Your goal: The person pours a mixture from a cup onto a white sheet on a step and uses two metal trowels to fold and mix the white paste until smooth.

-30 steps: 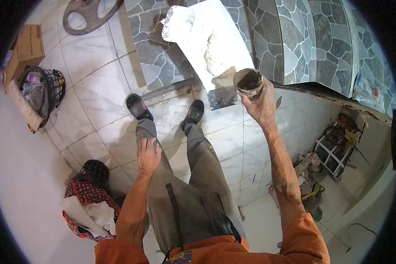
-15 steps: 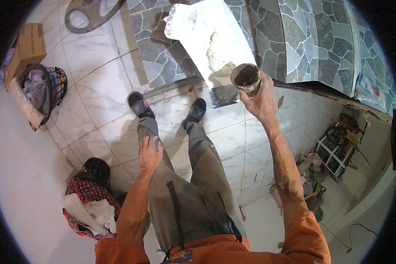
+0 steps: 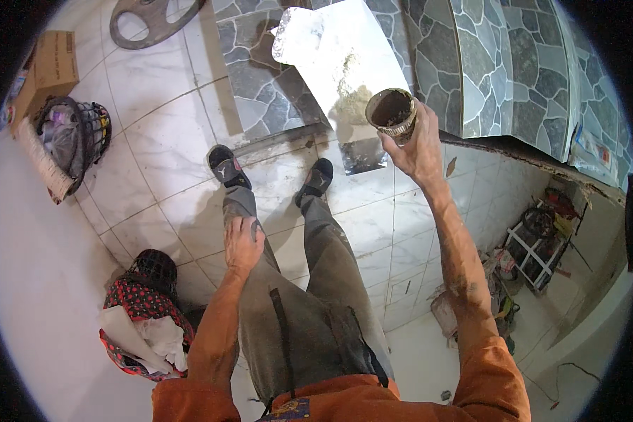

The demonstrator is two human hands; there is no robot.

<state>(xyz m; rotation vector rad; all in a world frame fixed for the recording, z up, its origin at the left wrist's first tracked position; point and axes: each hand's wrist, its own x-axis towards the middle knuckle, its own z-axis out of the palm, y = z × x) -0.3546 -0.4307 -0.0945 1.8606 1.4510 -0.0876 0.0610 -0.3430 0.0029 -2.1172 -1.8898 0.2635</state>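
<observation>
Since it's all shot from head height, the pale tiled floor (image 3: 148,155) takes up most of the view, with stone-patterned panels (image 3: 260,84) on the far side. Lying on those is a white sheet (image 3: 323,63), its near end poking past the panel edge, with a patch of grey-brown powder (image 3: 352,105) on it. Left hand (image 3: 243,243) is draped over the left trouser leg (image 3: 240,202), nothing visible in it; palm's hidden, so can't tell how wide it is. Right hand (image 3: 423,148) is wrapped round a dirty cup (image 3: 392,116), which overlaps the sheet's right edge from here. Can't tell how much is inside.

What could go wrong, imo: a slipping grip or careless wrist tilt could dump the contents on the tiles, and a knock to that overhanging end could shake powder off.

Count, big to small: one sheet, one cardboard box (image 3: 53,67) far left, one wire basket (image 3: 91,133) near it, two sandals (image 3: 226,167), two hands, one cup.
</observation>
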